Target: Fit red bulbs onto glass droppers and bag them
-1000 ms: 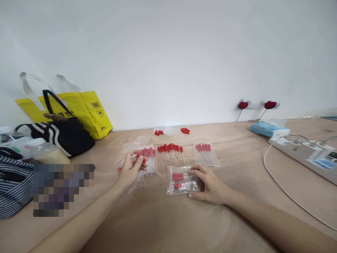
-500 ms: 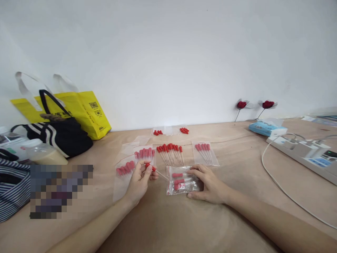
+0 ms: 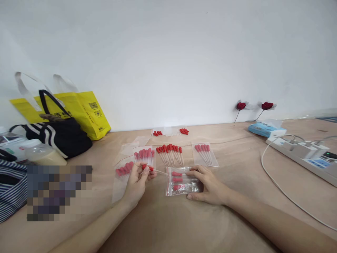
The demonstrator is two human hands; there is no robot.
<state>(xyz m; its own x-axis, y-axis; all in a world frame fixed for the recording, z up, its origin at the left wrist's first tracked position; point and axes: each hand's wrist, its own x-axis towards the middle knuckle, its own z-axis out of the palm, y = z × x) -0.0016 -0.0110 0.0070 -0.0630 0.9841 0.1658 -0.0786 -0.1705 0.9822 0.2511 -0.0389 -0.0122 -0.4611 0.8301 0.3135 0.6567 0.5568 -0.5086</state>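
Observation:
My left hand is closed on a glass dropper by its red rubber bulb. The dropper lies nearly level, its thin tip pointing right at the opening edge of a clear zip-lock bag. Inside that bag are three red-bulbed droppers, their stems pointing right. My right hand grips the bag's right part, fingers at the upper side and thumb at the lower side. Just beyond the bag, a fan of loose droppers lies on the table, bulbs away from me.
Filled dropper bags lie behind my left hand, and another filled bag lies beyond my right. Farther back is a bag with red bulbs. A power strip, cable and tissue pack sit right; yellow and black bags left.
The dropper in my left hand has turned closer to level, its tip rising to the bag's edge. Inside the bag the droppers lie more spread apart. My right hand has stayed in place.

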